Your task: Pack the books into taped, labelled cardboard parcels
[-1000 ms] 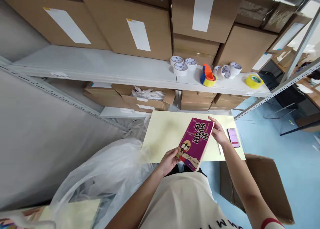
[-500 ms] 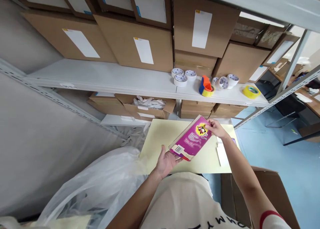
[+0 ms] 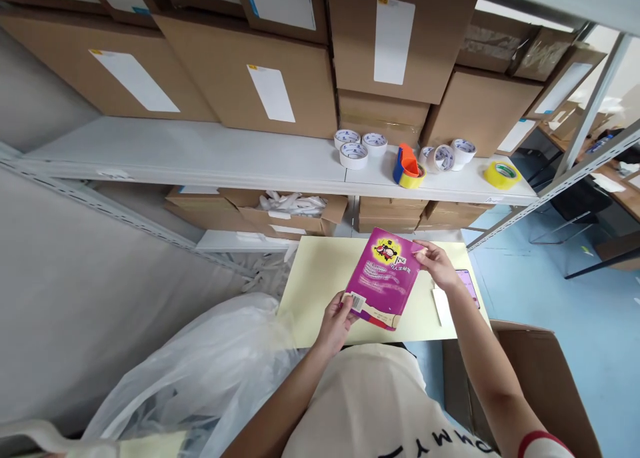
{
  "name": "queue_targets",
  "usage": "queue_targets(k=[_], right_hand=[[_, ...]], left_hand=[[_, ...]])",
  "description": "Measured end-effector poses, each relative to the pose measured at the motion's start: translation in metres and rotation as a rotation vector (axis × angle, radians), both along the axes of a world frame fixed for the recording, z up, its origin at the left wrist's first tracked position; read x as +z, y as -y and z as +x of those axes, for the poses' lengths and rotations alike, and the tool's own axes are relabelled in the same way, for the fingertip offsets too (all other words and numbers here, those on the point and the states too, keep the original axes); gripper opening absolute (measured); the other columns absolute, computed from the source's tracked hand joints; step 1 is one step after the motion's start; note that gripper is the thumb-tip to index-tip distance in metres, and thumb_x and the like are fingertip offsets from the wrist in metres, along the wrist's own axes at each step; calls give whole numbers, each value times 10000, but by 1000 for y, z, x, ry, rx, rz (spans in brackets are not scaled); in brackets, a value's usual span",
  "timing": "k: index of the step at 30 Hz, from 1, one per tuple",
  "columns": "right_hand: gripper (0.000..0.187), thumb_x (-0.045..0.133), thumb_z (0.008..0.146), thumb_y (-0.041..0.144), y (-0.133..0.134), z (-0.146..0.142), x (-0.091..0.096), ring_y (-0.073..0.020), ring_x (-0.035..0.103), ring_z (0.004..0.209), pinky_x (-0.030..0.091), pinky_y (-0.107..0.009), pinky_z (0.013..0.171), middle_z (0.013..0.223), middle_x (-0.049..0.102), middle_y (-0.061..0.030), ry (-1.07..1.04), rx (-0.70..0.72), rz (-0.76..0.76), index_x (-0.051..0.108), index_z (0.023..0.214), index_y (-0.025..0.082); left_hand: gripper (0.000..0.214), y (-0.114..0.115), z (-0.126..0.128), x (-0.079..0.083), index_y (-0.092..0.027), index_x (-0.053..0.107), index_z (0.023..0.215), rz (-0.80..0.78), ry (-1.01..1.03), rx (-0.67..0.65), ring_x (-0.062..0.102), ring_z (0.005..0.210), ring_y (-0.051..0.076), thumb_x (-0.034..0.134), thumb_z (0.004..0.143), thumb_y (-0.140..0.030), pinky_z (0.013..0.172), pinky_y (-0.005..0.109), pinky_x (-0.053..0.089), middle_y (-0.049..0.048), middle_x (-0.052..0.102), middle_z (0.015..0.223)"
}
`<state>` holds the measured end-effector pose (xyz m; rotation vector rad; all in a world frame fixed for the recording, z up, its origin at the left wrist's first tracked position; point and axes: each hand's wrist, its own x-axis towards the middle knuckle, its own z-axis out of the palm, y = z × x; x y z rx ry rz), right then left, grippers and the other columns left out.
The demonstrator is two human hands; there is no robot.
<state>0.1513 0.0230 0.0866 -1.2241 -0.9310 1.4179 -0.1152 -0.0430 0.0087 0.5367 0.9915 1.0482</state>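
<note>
A purple book (image 3: pixel 387 281) with a cartoon figure in a yellow burst and a barcode is held above the pale yellow tabletop (image 3: pixel 313 278). My left hand (image 3: pixel 339 321) pinches its lower left corner, thumb on the cover beside the barcode. At the upper right corner, my right hand (image 3: pixel 434 263) grips the edge between thumb and fingers. The broad printed face is turned up toward me. To the right of the book, white paper (image 3: pixel 443 306) and a phone (image 3: pixel 468 288) with a lit screen lie on the tabletop, partly behind my right forearm.
A grey shelf (image 3: pixel 210 155) ahead carries cardboard boxes (image 3: pixel 260 71), several white tape rolls (image 3: pixel 353 155), an orange and blue tape dispenser (image 3: pixel 407 167) and a yellow tape roll (image 3: pixel 503 175). Translucent plastic sheeting (image 3: pixel 200 358) bulges at left. An open carton (image 3: pixel 537 371) stands at lower right.
The book has turned to face me more squarely and more upright. My left hand, spread under its corner before, has closed on it with the thumb on top. The phone shows more.
</note>
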Motion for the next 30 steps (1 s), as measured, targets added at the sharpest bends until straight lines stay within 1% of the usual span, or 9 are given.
queue_targets(k=[2,3,5,7,10,15,19,26,30], right_hand=[[518,895,554,445,2,-8,-11,-162,669,619,546,-283,576,722,734,6,-44,-206,31,673,963,218],[521,900,533,462,2,-12,-15,-155,659,608,534,-272,566,713,728,12,-58,-268,38,664,932,223],[546,903,503,488,0,-19,-19,-153,645,596,516,-265,548,700,718,17,-70,-310,46,658,917,230],[561,897,505,503,0,-23,-18,-157,641,598,512,-270,546,699,713,15,-61,-296,55,662,937,234],[565,879,537,520,2,-29,-17,-164,641,605,509,-279,551,716,714,9,-30,-286,64,670,980,238],[586,851,570,552,7,-37,-24,-169,642,621,507,-293,569,731,720,-2,-5,-302,74,670,1025,229],[597,848,571,546,10,-40,-25,-170,641,632,499,-295,575,737,720,-3,21,-310,77,674,1042,223],[560,799,644,568,23,-39,-27,-180,645,664,498,-298,577,805,727,-22,59,-326,62,669,1080,241],[519,712,725,591,34,-33,-25,-182,644,711,528,-320,630,879,721,-20,10,-224,95,659,1141,285]], left_hand=[[546,1,-3,1,-183,646,905,18,-13,-43,717,853,210,801,615,-619,810,363,589,66,751,929],[558,1,-5,1,-176,670,936,34,-36,-65,714,882,217,795,621,-620,820,367,590,74,752,957],[596,2,-9,0,-166,708,996,60,-98,-104,707,926,228,796,616,-617,848,375,589,86,755,996],[627,2,-16,-1,-161,730,1026,74,-165,-122,706,943,237,809,595,-609,877,382,585,92,761,1005],[644,3,-26,-5,-158,750,1022,96,-238,-103,714,924,252,817,569,-610,874,394,591,101,770,990],[626,8,-41,-11,-154,766,993,124,-256,-131,727,899,265,823,560,-603,862,414,596,114,773,1002],[614,13,-45,-14,-155,767,1000,114,-230,-157,727,907,259,832,564,-582,876,416,591,108,771,1024],[586,17,-42,-16,-154,769,948,74,-132,-114,722,870,240,869,524,-546,889,420,583,85,780,912],[577,23,-42,-16,-141,763,929,-7,-18,-157,713,826,219,882,520,-530,857,385,572,96,771,893]])
